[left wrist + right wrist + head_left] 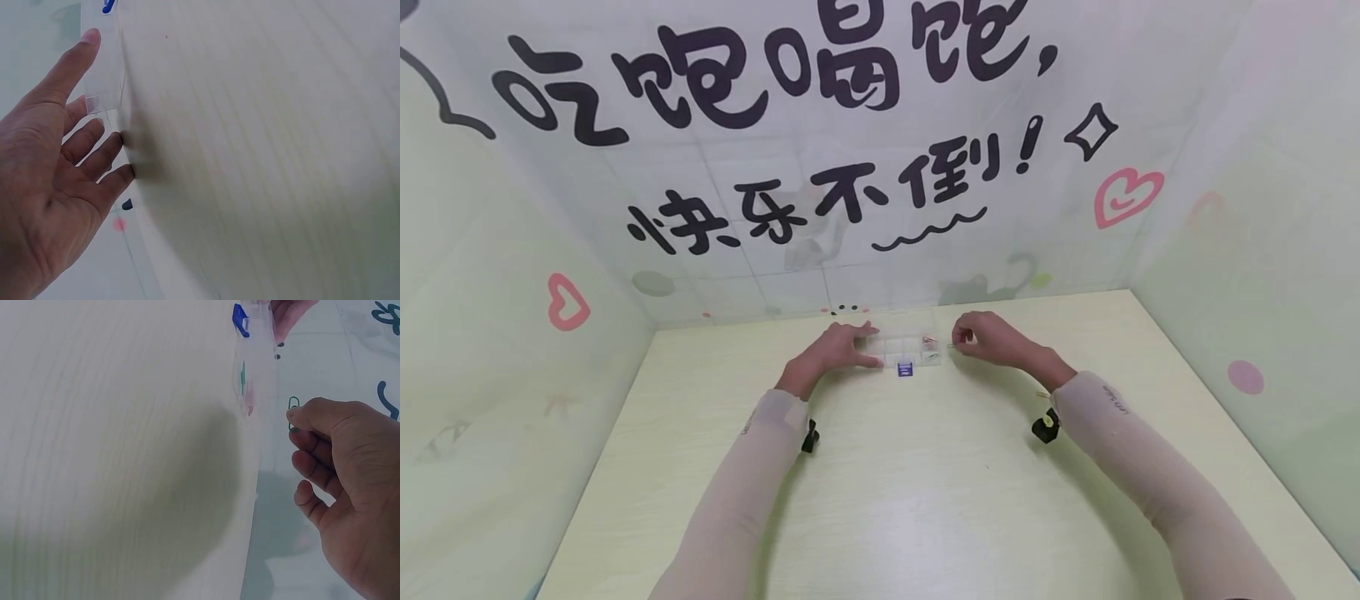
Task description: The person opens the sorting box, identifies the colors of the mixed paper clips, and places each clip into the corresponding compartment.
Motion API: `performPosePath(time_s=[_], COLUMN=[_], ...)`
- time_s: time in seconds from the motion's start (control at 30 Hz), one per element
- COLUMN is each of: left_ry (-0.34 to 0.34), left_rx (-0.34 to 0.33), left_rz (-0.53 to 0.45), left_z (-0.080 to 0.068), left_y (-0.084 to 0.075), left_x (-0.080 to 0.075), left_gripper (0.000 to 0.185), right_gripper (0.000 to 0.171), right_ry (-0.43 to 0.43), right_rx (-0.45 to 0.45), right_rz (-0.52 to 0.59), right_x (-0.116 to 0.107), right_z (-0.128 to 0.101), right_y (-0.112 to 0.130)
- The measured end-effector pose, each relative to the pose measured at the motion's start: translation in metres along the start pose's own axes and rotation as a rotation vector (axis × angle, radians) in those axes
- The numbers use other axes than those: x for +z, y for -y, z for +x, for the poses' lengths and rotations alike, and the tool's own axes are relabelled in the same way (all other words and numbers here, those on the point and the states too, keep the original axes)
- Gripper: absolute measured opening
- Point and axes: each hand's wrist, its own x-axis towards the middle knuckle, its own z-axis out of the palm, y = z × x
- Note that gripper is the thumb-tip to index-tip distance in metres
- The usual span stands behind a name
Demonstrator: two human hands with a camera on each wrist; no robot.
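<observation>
A clear plastic compartment box lies on the pale table near the back wall. My left hand rests against its left end with straight fingers; the left wrist view shows the fingertips touching the box's clear wall. My right hand hovers just right of the box and pinches a green paper clip between thumb and forefinger. Inside the box lie a blue clip, a green clip and a reddish clip.
The pale wooden table stretches toward me from the box. Printed walls close in at the back and on both sides. Black wrist camera mounts sit on both forearms.
</observation>
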Motion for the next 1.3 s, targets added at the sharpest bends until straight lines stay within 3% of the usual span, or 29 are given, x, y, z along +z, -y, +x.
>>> performPosePath(time_s=[0.67, 1.0, 1.3], left_ry=[-0.007, -0.009, -0.012], left_rx=[0.003, -0.001, 0.006], left_rz=[-0.005, 0.0, 0.0], left_z=[0.001, 0.0, 0.002], left_y=[0.002, 0.002, 0.003], left_x=[0.002, 0.002, 0.003], left_gripper=[0.083, 0.083, 0.082], right_gripper=[0.003, 0.006, 0.009], right_ry=[-0.03, -0.037, -0.028], right_rx=[0.012, 0.02, 0.021], right_rz=[-0.029, -0.053, -0.042], right_x=[0.021, 0.025, 0.012], right_z=[0.027, 0.027, 0.012], right_y=[0.021, 0.017, 0.012])
